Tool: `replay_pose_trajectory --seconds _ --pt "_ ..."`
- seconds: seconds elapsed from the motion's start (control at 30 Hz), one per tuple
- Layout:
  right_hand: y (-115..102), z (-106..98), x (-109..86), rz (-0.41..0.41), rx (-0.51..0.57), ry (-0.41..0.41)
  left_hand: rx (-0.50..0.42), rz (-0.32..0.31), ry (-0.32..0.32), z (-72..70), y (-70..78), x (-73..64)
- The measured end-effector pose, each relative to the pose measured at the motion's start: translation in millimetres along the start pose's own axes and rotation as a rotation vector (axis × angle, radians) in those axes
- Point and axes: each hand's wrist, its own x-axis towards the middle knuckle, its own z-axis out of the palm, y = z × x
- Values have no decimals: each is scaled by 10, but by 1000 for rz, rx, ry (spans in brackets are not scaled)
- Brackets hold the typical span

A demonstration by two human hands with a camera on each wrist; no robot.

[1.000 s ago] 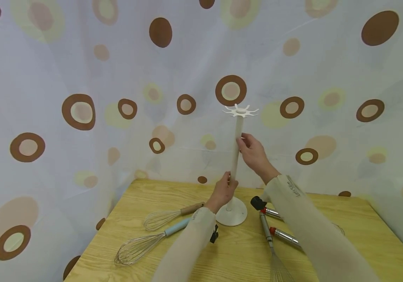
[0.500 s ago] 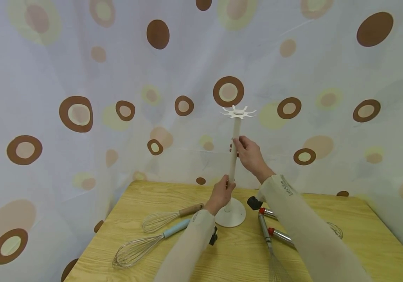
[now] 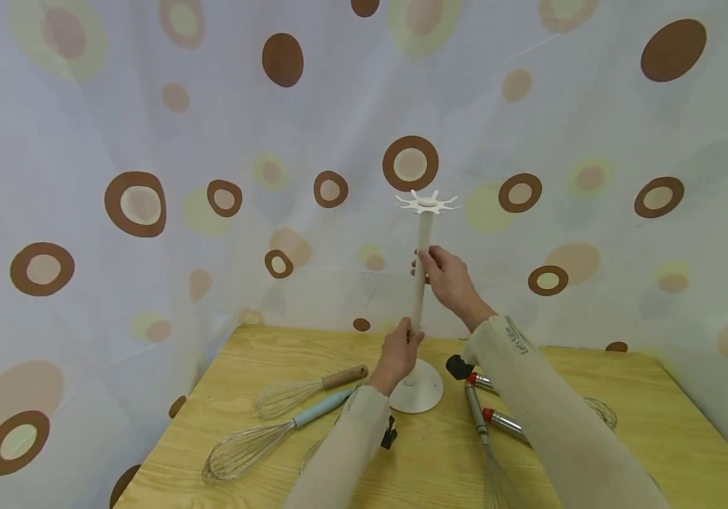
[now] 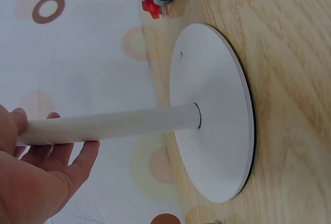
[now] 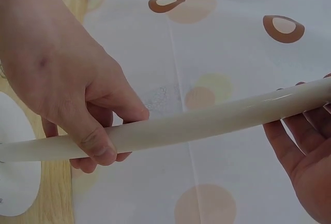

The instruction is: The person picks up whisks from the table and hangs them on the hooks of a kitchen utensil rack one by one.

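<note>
A white stand (image 3: 422, 283) with a round base and a star-like ring of hooks on top stands upright near the back of the table. My left hand (image 3: 397, 357) grips the lower part of its pole; in the left wrist view the fingers curl round the pole (image 4: 119, 124) above the disc base (image 4: 212, 110). Higher up, my right hand (image 3: 453, 283) holds the pole from the right. Both hands show in the right wrist view, the left hand (image 5: 77, 79) near the base and the right hand (image 5: 305, 157) farther up the pole (image 5: 207, 123). The hooks carry nothing.
On the left of the wooden table (image 3: 275, 346) lie a wooden-handled whisk (image 3: 313, 390) and a blue-handled whisk (image 3: 275, 438). To the right, a grey-handled whisk (image 3: 478, 417) and metal handles with red ends (image 3: 504, 422) lie partly under my sleeve. A dotted curtain hangs behind.
My right hand's fingers have closed round the pole, and their tips now show on its far side. The left hand keeps its hold. The view has shifted slightly.
</note>
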Motion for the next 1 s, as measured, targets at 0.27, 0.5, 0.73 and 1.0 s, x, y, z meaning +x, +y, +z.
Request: replay_pose_trajectory --seconds 0.27,0.5,0.73,1.0 --pt "-35 -47 -77 -22 -23 -17 -12 11 20 30 56 -108" --pt "-42 -114 -187 -29 -39 -30 -16 19 -17 65 80 -184" --pt "-52 -165 -276 -27 -68 -29 -46 13 -23 119 133 -271" --pt "-72 -182 -371 -25 -80 -26 -53 41 19 163 153 -374"
